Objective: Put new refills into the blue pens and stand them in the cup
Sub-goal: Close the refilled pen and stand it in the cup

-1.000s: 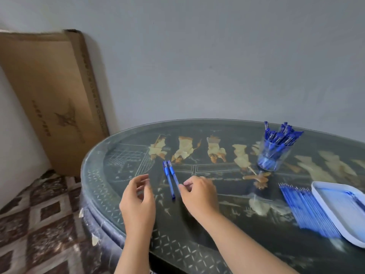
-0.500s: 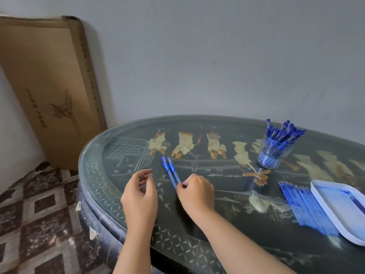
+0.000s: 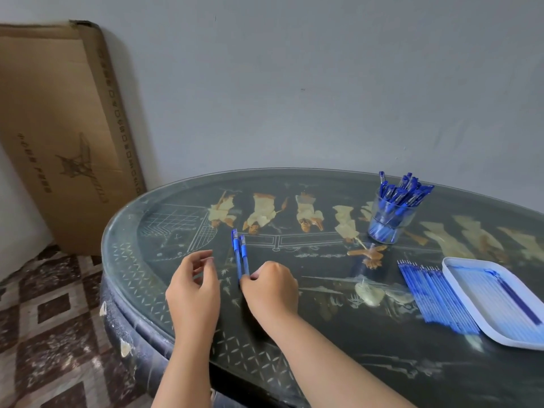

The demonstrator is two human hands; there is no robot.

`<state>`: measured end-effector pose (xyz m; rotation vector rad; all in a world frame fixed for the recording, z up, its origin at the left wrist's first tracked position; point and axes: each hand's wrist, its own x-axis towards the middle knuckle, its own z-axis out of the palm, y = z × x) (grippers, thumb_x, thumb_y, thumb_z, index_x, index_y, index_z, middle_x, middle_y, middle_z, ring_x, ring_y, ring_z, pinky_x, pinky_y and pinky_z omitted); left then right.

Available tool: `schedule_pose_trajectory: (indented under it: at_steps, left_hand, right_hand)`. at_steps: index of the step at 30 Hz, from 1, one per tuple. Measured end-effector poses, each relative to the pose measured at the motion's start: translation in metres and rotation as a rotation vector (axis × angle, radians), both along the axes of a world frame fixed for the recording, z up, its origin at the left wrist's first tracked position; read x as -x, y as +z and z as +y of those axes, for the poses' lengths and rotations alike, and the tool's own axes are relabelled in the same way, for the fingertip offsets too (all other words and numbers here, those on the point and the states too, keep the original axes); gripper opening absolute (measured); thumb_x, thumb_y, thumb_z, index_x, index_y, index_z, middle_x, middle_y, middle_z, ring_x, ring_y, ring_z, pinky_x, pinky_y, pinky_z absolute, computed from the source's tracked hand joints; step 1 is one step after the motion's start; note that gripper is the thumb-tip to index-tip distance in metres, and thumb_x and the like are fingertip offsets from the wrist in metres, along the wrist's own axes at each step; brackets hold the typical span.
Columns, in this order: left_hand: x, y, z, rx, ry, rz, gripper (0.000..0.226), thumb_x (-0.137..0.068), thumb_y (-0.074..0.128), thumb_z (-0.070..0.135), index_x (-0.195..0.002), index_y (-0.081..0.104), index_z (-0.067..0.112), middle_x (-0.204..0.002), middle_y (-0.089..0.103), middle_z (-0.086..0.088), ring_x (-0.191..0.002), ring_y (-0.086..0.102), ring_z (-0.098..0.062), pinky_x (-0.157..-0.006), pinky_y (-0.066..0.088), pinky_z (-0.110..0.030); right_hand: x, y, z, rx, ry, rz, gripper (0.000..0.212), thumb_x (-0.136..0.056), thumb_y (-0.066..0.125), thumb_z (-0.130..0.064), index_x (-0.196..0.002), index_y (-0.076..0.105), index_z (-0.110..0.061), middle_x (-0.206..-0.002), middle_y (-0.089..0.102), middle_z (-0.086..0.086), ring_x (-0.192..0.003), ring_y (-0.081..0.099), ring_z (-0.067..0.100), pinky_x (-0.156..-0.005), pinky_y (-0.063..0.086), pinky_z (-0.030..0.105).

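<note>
**Right hand curled over two pens, left hand free**

The right hand (image 3: 269, 290) rests on the table (image 3: 323, 334) with its fingers curled over the near ends of two blue pens (image 3: 241, 254). Thumb and fingertips meet just where the pens vanish beneath them, so I cannot tell whether it pinches them or only touches them. The pens lie flat on the glass, side by side and touching, caps pointing away from the person.

The left hand (image 3: 194, 287) is just left of the pens, apart from them, fingers loosely bent with a gap between thumb and forefinger, holding nothing.

Further right and toward the back of the table stands the clear cup (image 3: 388, 222), packed with blue pens that lean out over its rim. Near the right edge lies a row of blue refills (image 3: 435, 295), and just beside them sits a white tray (image 3: 459, 278) with one dark blue stick in it.

A flat cardboard box (image 3: 59, 128) leans against the wall at the left, over a patterned floor (image 3: 44, 319).
</note>
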<state>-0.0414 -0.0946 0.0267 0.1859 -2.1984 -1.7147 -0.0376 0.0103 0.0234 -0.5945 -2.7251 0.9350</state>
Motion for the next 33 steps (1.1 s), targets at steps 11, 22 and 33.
schedule_pose_trajectory:
  at_steps: [11, 22, 33]
  left_hand:
    - [-0.015, 0.008, 0.013, 0.162, -0.188, 0.143, 0.031, -0.094, 0.057, 0.008, -0.115, 0.063, 0.030, -0.111, 0.066, 0.014, -0.105, 0.059, -0.011, -0.094, 0.044, -0.022]
    - [-0.042, -0.005, 0.072, 0.609, -0.544, 0.372, 0.018, -0.087, 0.071, 0.007, -0.103, 0.074, 0.013, -0.099, 0.052, 0.002, -0.077, 0.054, -0.010, -0.074, 0.042, -0.011]
    - [-0.059, -0.007, 0.082, 0.424, -0.667, 0.214, 0.018, -0.082, 0.075, 0.007, -0.092, 0.071, 0.021, -0.089, 0.065, 0.018, -0.089, 0.058, 0.007, -0.078, 0.040, -0.004]
  right_hand:
    - [-0.077, 0.024, 0.077, 0.262, -0.008, 0.127, 0.016, -0.087, 0.066, -0.024, -0.075, 0.074, -0.016, -0.069, 0.067, -0.005, -0.065, 0.060, 0.013, -0.059, 0.044, 0.022]
    - [-0.140, 0.012, 0.181, 0.154, 0.117, 0.058, 0.012, -0.093, 0.064, -0.022, -0.085, 0.068, -0.030, -0.087, 0.068, -0.013, -0.084, 0.061, 0.000, -0.073, 0.044, 0.015]
    - [-0.131, -0.015, 0.149, -0.219, 0.166, 0.278, 0.040, -0.086, 0.044, -0.061, -0.110, 0.070, -0.042, -0.082, 0.059, -0.012, -0.079, 0.056, 0.014, -0.077, 0.046, 0.043]
